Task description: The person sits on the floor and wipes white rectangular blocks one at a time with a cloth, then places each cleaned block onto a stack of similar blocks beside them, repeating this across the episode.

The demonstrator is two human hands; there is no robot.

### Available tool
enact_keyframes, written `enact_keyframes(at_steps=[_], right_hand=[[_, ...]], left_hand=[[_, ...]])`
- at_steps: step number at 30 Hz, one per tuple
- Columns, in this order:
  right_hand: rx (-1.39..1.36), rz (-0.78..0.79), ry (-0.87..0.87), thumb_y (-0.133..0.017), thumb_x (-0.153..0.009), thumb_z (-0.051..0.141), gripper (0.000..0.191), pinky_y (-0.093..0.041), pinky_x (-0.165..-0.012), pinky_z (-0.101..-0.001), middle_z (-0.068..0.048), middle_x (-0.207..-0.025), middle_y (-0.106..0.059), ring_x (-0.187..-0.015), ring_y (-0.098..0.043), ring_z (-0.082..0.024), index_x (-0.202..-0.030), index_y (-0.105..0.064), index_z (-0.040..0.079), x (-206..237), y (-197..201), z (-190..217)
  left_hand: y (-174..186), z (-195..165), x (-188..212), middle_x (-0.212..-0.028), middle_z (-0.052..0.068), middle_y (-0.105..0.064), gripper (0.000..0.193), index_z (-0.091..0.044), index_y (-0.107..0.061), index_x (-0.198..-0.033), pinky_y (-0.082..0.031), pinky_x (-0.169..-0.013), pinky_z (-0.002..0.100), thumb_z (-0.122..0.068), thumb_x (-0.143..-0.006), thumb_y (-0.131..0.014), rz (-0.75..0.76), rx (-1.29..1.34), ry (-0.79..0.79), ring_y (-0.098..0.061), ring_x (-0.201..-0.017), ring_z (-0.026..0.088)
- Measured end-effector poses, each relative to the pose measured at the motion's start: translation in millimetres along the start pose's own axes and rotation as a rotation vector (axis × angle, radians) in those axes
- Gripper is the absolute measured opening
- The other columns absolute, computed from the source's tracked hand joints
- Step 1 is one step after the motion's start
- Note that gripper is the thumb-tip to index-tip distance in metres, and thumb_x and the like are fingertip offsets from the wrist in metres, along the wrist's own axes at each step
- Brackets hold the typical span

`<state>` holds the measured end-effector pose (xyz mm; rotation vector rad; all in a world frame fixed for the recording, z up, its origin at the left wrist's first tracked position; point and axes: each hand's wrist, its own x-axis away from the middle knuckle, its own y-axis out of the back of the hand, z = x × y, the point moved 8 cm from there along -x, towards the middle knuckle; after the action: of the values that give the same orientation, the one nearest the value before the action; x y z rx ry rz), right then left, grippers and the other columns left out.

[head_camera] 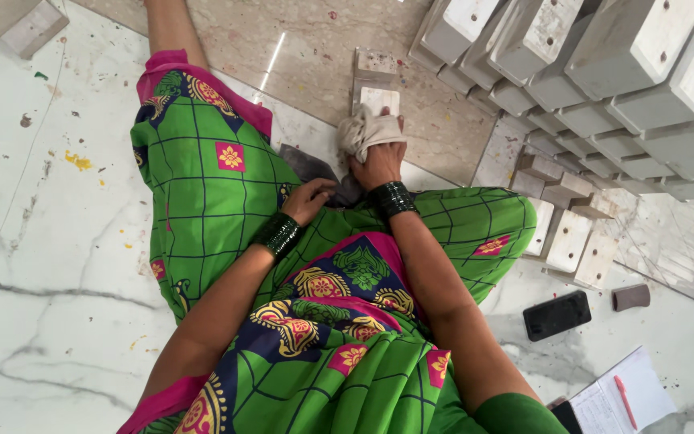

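Head view: a crumpled cloth is clamped in the right hand and pressed on a pale block lying on the floor. The left hand is curled, apparently pinching a dark sheet just left of it.

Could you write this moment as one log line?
right hand: holds cloth against small stone block | left hand: on lap, by grey piece
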<state>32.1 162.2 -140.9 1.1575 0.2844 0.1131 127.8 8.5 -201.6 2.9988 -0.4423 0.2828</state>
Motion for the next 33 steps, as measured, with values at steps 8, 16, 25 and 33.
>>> enact_keyframes(at_steps=[8,16,25,33], right_hand=[[0.250,0.171,0.005,-0.075,-0.075,0.020,0.092,-0.012,-0.116,-0.0740,-0.019,-0.170,-0.009,-0.151,-0.001,-0.056,-0.158,-0.037,0.032,4.5,-20.3,17.4],[0.265,0.152,0.088,-0.069,-0.083,0.018,0.084,-0.013,-0.118,-0.0730,-0.022,-0.169,-0.011,-0.155,-0.005,-0.049,-0.159,-0.037,0.029,-26.2,-36.2,22.9],[0.214,0.136,-0.042,-0.071,-0.078,0.022,0.087,-0.013,-0.122,-0.0652,-0.025,-0.168,-0.013,-0.154,-0.006,-0.051,-0.157,-0.036,0.015,-101.8,-34.7,8.4],[0.279,0.039,-0.048,-0.073,-0.080,0.021,0.088,-0.013,-0.122,-0.0638,-0.029,-0.167,-0.012,-0.153,-0.006,-0.052,-0.158,-0.035,0.005,-168.1,-21.1,-30.9]], left_hand=[[-4.0,15.5,0.4,-0.115,0.010,-0.076,0.034,-0.005,-0.063,-0.131,-0.055,-0.091,0.032,-0.008,-0.098,-0.055,0.012,-0.095,0.012,-0.073,-0.109,0.017],[-13.9,21.4,-0.5,-0.106,0.012,-0.077,0.031,-0.008,-0.067,-0.124,-0.057,-0.084,0.034,-0.011,-0.095,-0.058,0.017,-0.158,0.009,-0.075,-0.097,0.022],[-30.5,27.6,6.4,-0.104,0.014,-0.076,0.030,-0.010,-0.068,-0.123,-0.057,-0.082,0.038,-0.015,-0.095,-0.058,0.060,-0.212,0.050,-0.074,-0.095,0.029],[-35.6,27.5,16.3,-0.099,0.017,-0.074,0.030,-0.010,-0.068,-0.123,-0.056,-0.079,0.042,-0.016,-0.095,-0.059,0.099,-0.215,0.078,-0.072,-0.090,0.033]])
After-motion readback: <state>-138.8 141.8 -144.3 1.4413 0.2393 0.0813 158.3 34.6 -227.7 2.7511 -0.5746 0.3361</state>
